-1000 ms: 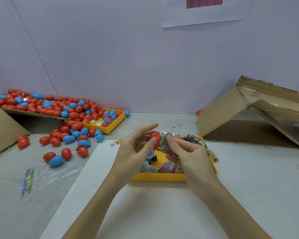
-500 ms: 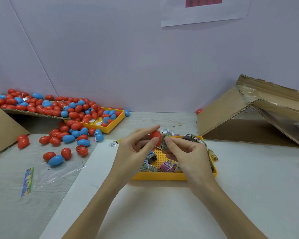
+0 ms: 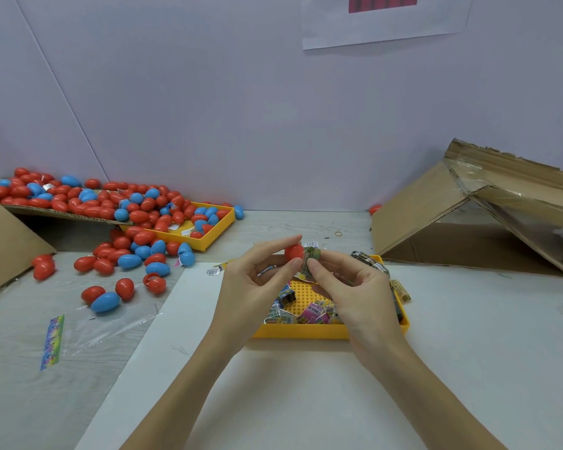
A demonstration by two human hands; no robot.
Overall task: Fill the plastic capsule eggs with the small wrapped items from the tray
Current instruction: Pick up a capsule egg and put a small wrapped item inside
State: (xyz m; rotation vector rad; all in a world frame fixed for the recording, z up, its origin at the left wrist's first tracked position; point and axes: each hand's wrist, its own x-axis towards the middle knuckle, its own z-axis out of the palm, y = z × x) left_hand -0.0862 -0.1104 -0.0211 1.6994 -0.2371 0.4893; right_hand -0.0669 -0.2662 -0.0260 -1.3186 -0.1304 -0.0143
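Observation:
My left hand pinches a red capsule egg between thumb and fingers, above the yellow tray in the middle of the table. My right hand pinches a small green-printed wrapped item and presses it against the egg's right side. Several more wrapped items lie in the tray, partly hidden by my hands. Whether the egg is open is hidden by my fingers.
Many red and blue eggs lie heaped at the back left, on cardboard, in a second yellow tray and loose on the table. A collapsed cardboard box stands at the right. A plastic wrapper lies at the left.
My two hands have drawn closer together. The wrapped item in my right hand now touches the red egg held by my left.

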